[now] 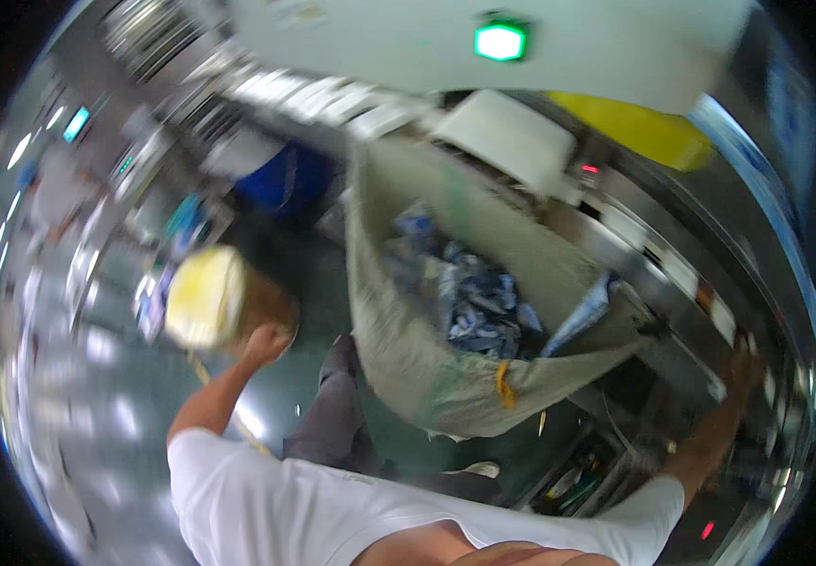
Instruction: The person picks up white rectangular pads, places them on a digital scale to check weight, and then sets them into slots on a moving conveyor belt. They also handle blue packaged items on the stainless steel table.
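My left hand (271, 343) is out to the left with its fingers curled closed, in front of a brown, round-sided seat or drum with a yellow-and-white top (205, 297). What the fingers hold, if anything, is hidden. My right hand (746, 366) reaches far right to the metal edge of a long machine bench (653, 264); blur and dark hide its fingers. Between my arms hangs a large grey-beige cloth sack (399, 368), its mouth wide. Crumpled blue and grey pieces (483, 297) lie inside it, and a yellow-orange tie (505, 385) is on its near rim.
A white panel with a green light (499, 42) crosses the top. Below it are a white box-like cover (507, 141) and a yellow curved piece (639, 127). A blue bin (285, 179) stands farther left. Another person (64, 193) is at the far left. The green floor (318, 387) is shiny.
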Available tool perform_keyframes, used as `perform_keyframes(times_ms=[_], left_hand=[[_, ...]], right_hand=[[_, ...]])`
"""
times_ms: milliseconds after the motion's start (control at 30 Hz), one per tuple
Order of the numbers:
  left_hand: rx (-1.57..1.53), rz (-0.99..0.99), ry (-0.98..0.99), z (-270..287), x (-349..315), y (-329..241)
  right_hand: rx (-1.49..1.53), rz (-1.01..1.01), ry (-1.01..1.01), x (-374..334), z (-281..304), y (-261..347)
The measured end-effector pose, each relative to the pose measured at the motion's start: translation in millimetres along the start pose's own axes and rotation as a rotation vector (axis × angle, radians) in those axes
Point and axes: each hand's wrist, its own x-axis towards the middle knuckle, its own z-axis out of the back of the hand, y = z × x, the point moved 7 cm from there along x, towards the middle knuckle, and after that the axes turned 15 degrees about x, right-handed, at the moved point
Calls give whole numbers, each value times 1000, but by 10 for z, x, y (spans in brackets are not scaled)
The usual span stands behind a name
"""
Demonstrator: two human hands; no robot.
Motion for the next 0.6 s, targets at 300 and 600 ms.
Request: perform_keyframes(times_ms=[300, 600], left_hand=[[-753, -288, 210, 1004, -801, -2234], [-1197, -662, 141, 2622, 234, -1462]], right_hand=[[270, 192, -577, -978, 950, 476], [1553, 1012, 590, -3612, 3530, 7229]])
